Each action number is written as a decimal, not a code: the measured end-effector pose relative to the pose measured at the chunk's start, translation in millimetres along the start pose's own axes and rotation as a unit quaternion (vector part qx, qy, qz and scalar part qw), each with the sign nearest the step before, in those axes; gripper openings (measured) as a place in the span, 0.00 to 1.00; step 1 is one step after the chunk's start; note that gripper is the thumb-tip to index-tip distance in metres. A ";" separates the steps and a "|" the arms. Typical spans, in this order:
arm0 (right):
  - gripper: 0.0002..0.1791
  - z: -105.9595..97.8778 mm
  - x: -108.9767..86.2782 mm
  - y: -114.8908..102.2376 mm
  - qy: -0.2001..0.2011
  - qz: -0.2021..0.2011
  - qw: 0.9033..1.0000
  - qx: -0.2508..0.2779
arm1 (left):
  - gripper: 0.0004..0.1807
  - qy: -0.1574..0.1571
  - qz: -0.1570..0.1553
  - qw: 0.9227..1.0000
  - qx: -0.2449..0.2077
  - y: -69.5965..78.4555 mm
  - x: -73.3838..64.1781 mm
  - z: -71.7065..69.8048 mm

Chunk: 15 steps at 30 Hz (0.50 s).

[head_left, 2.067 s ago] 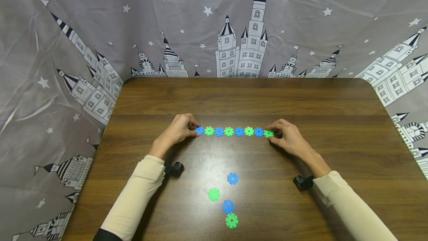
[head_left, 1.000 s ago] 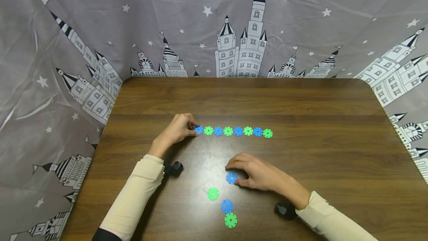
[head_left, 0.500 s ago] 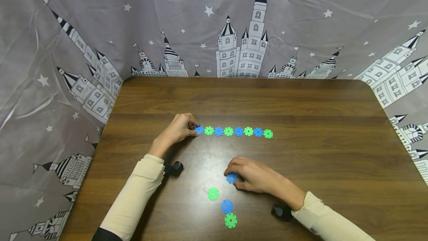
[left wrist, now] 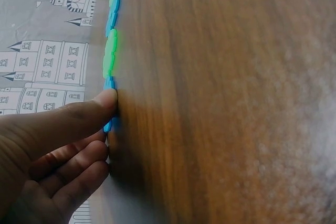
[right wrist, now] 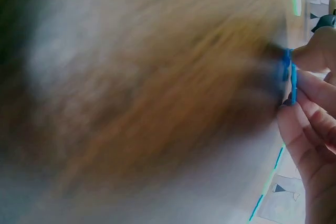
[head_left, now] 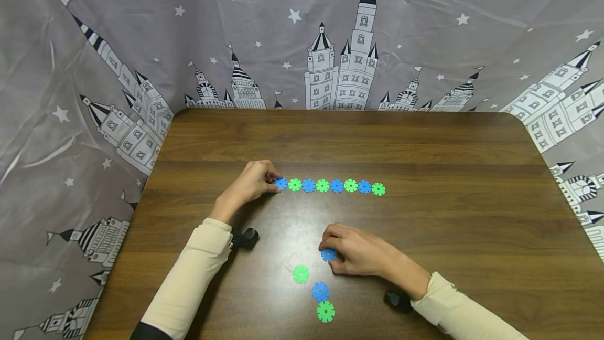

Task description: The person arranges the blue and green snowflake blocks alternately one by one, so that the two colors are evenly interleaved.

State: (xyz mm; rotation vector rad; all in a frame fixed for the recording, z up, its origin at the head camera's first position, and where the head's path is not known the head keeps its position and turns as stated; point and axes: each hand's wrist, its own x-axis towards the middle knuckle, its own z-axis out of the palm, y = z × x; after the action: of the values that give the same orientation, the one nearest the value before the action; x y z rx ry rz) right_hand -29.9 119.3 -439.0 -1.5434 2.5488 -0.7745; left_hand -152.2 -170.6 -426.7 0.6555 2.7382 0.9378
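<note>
**Right hand [head_left: 354,252] pinching a blue disc [head_left: 327,255], left hand [head_left: 254,180] on the end of a row [head_left: 325,186]**

Nearest first: a green disc [head_left: 325,317] lies flat on the tabletop [head_left: 448,198], with a second blue disc [head_left: 316,292] right beside it (maybe touching, can't swear to it). A bit further out and to the left there's another green disc [head_left: 297,275] on its own.

Next out is the right hand. I'd guess the blue disc is light, stiff plastic: not fragile, but kinda slick and annoying to pick up flat because it's so thin. Best hold imo is opposite edges of the rim, keeping a few notches free. It sits right between the fingers [head_left: 331,231] on the far side and the thumb [head_left: 336,267] on the near side, both curled in on it, with its left part showing. Can't tell if it's off the surface.

Further away is the row: eight discs, blue and green alternating, edge to edge. The left hand pinches the left-end blue disc [head_left: 283,187] by its rim; the right-end green disc [head_left: 381,190] has no hand on it.

Past the far edge hangs a grey patterned curtain [head_left: 255,20].
</note>
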 end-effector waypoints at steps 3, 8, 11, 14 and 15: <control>0.13 0.7 -0.6 0.0 0.008 -0.001 1.000 -0.006 | 0.15 0.003 0.007 1.000 0.000 -0.4 -0.3 0.4; 0.13 -2.0 -1.3 0.9 0.024 0.007 1.000 -0.004 | 0.15 0.006 0.009 1.000 -0.004 -1.4 -0.2 0.7; 0.14 -8.4 -1.2 2.6 0.038 0.014 0.999 -0.003 | 0.15 0.006 0.007 1.000 -0.005 -1.3 0.1 0.7; 0.15 -18.7 -1.0 6.8 0.053 0.020 0.998 -0.005 | 0.15 0.006 0.006 1.000 -0.006 -0.7 0.2 0.4; 0.16 -23.0 -1.1 8.6 0.059 0.022 0.998 -0.006 | 0.15 0.006 0.006 1.000 -0.007 -0.4 0.2 0.4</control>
State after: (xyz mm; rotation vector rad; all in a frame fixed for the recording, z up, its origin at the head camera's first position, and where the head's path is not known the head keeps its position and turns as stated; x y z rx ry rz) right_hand -43.4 132.3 -423.0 -1.4805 2.6652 -0.8721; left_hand -152.4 -170.6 -427.3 0.6662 2.7383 0.9644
